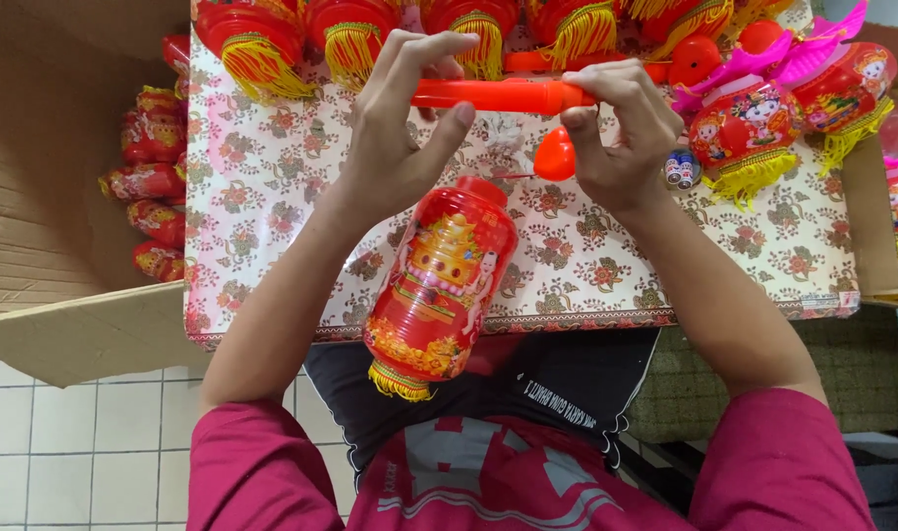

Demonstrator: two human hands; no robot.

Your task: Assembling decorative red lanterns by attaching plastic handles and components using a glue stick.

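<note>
A red plastic toy lantern with gold fringe [437,287] hangs nearest the body, over the edge of the floral-papered board [272,197], dangling by a thin wire; it looks light and thin-walled, best gripped at its stiff cap. Above it, the left hand [395,138] is curled loosely round the orange plastic handle stick [498,95]; the right hand [621,128] pinches the stick's end and a red heart-shaped piece [554,155]. Beyond lie more fringed lanterns [350,39]

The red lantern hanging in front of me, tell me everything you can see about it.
The red lantern is a barrel-shaped toy of glossy plastic, printed with a golden pagoda and a cartoon figure. It has a red cap on top and a yellow tassel fringe at its lower end. It tilts, with its fringe toward the person's lap, over the edge of the floral cloth. It lies below the left hand; contact is unclear.
</note>
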